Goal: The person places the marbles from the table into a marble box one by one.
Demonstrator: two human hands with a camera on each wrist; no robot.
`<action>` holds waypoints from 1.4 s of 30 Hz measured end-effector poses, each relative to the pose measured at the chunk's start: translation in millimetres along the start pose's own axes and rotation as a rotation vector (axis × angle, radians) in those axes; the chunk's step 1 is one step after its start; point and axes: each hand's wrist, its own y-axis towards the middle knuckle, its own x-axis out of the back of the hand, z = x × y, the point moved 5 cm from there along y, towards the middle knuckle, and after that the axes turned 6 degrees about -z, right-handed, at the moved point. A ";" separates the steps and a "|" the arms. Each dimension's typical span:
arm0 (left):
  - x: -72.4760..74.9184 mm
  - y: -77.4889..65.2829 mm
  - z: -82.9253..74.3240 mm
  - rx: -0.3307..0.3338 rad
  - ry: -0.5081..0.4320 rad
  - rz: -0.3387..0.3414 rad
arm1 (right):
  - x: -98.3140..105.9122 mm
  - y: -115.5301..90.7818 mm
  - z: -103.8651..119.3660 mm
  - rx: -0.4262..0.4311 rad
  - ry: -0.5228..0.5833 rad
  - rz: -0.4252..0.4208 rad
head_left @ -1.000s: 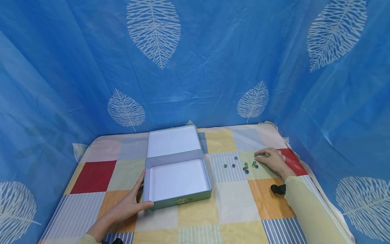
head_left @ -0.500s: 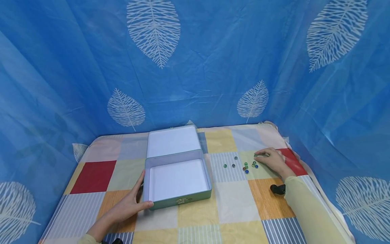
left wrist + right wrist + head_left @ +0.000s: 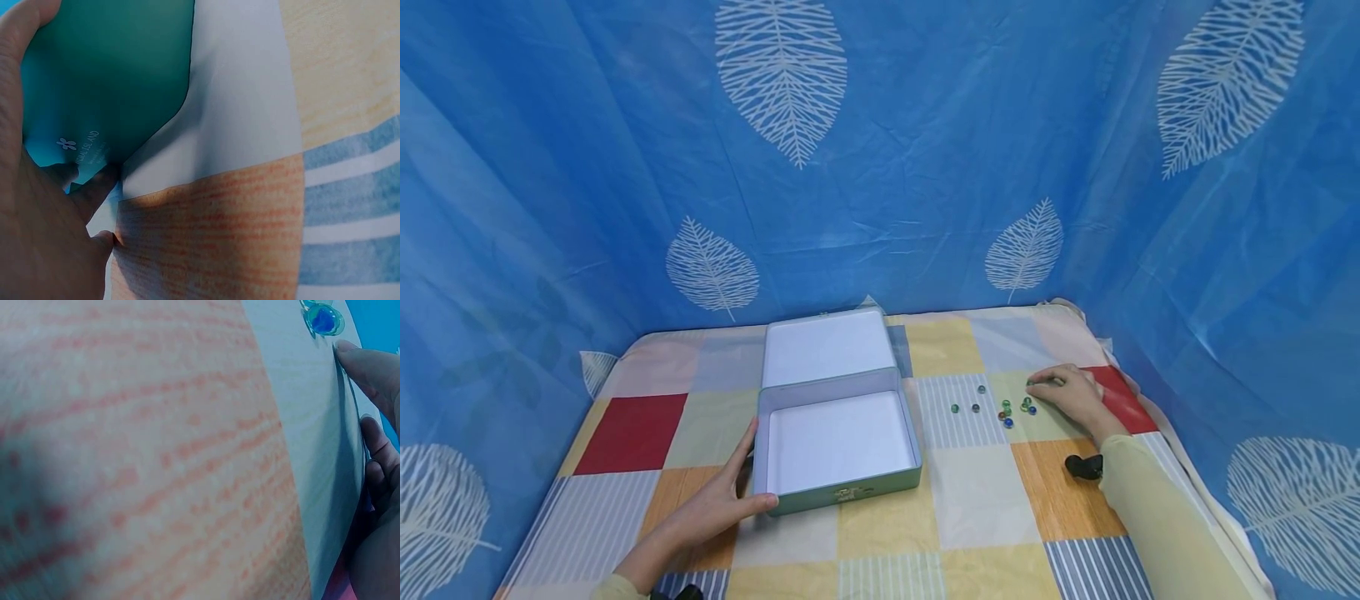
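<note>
Fingertips of the right hand (image 3: 1073, 395) pinch a round green glass marble (image 3: 1030, 383), mostly hidden; the left hand (image 3: 718, 503), fingers spread, touches the hinged rectangular green metal box (image 3: 811, 501).

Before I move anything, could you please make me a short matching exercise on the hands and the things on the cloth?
Column one:
1. Left hand
2. Right hand
3. Lid
4. Blue marbles

Column two (places and states, head view):
A. Lying loose on the patchwork cloth
B. Opened back, white inner face showing
C. Against the side and near corner of the box
D. At a green marble

Right pairs: 1-C, 2-D, 3-B, 4-A.
</note>
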 end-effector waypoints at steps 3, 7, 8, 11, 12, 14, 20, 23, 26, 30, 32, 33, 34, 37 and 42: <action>0.4 -0.1 0.2 0.002 0.002 -0.001 | 0.4 0.2 0.2 0.010 -0.014 -0.013; 0.9 0.3 0.2 0.015 -0.003 -0.001 | 1.3 0.5 1.8 0.035 -0.033 -0.028; 1.1 0.2 0.0 0.018 -0.002 0.000 | 1.5 0.6 2.1 0.038 -0.036 -0.030; 1.7 0.3 -0.9 0.031 0.000 -0.003 | 2.3 0.7 3.4 0.039 -0.035 -0.031; 1.8 0.2 -1.4 0.033 -0.002 -0.002 | 2.6 0.6 3.8 0.036 -0.030 -0.027; 1.9 0.1 -2.5 0.035 -0.003 -0.004 | 3.3 0.4 4.2 0.021 -0.009 -0.018; 0.6 -0.5 -4.5 0.035 -0.023 0.001 | 6.9 -0.3 6.1 -0.042 0.057 0.009; 0.2 -1.0 -5.0 0.025 -0.028 0.002 | 9.2 1.2 13.4 -0.040 0.094 0.015; 0.1 -2.0 -5.2 0.013 -0.032 0.003 | 10.5 5.2 30.5 0.003 0.130 0.013; -0.7 -3.1 -4.7 0.003 -0.065 0.013 | 8.0 8.5 71.0 0.111 0.190 0.021; -1.1 -3.2 -4.1 0.002 -0.083 0.014 | 4.6 7.6 95.0 0.162 0.226 0.036; -1.2 -3.2 -3.8 0.001 -0.091 0.014 | 2.2 6.5 107.0 0.188 0.239 0.044; -1.3 -3.2 -3.5 0.001 -0.097 0.015 | -0.7 5.0 118.8 0.213 0.249 0.052; -1.1 -3.7 -2.7 0.000 -0.106 0.013 | -11.9 0.1 151.2 0.272 0.280 0.091; 1.4 -4.9 -1.9 -0.008 -0.059 0.001 | -32.4 -12.0 198.1 0.359 0.332 0.175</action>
